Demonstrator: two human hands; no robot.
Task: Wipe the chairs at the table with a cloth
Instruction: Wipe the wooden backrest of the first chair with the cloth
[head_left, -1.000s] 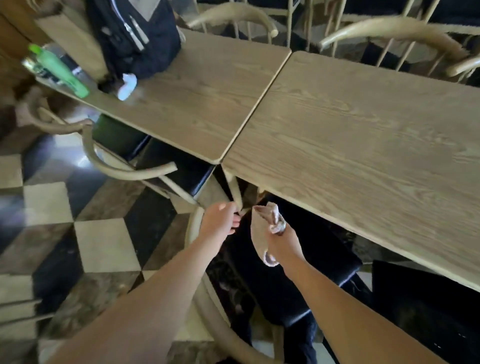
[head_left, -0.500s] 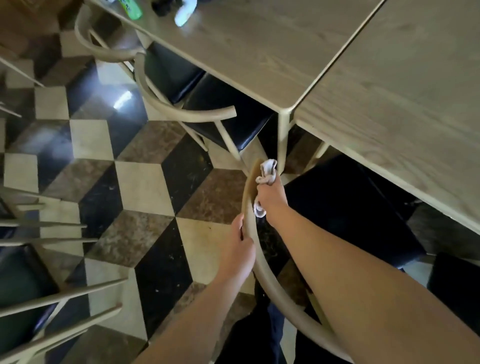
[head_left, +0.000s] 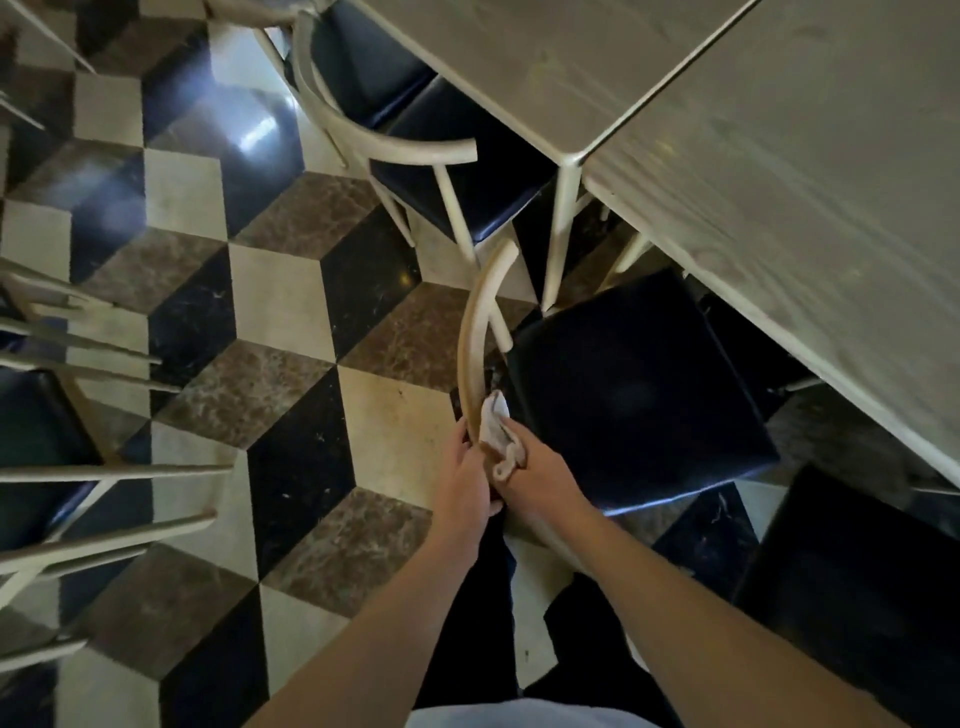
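Checkered stone floor (head_left: 291, 312) in cream, brown and black fills most of the view, with two pale wooden benches (head_left: 779, 171) butted edge to edge at the upper right. Pulled out from the near edge of the right-hand bench stands a chair with a dark seat (head_left: 639, 384) and a curved wooden back rail (head_left: 470, 338) that arcs from near the bench corner leg down toward the person.

On that rail the right hand (head_left: 540, 475) has its grip closed round a small white cloth (head_left: 496, 431), pressing it against the inner side of the wood. Just beside it, touching the rail's outer side, the left hand (head_left: 465, 475) wraps the rail, its grip closed on the wood, apparently steadying the chair.

Judging by this, the step in hand is wiping the back rail of this chair, partway along its curve. Next, the cloth would need to slide along the rest of the rail under steady pressure while the other hand braces. A second chair (head_left: 415, 140) waits tucked under the left-hand bench near its corner, and more stand at the floor's left edge.
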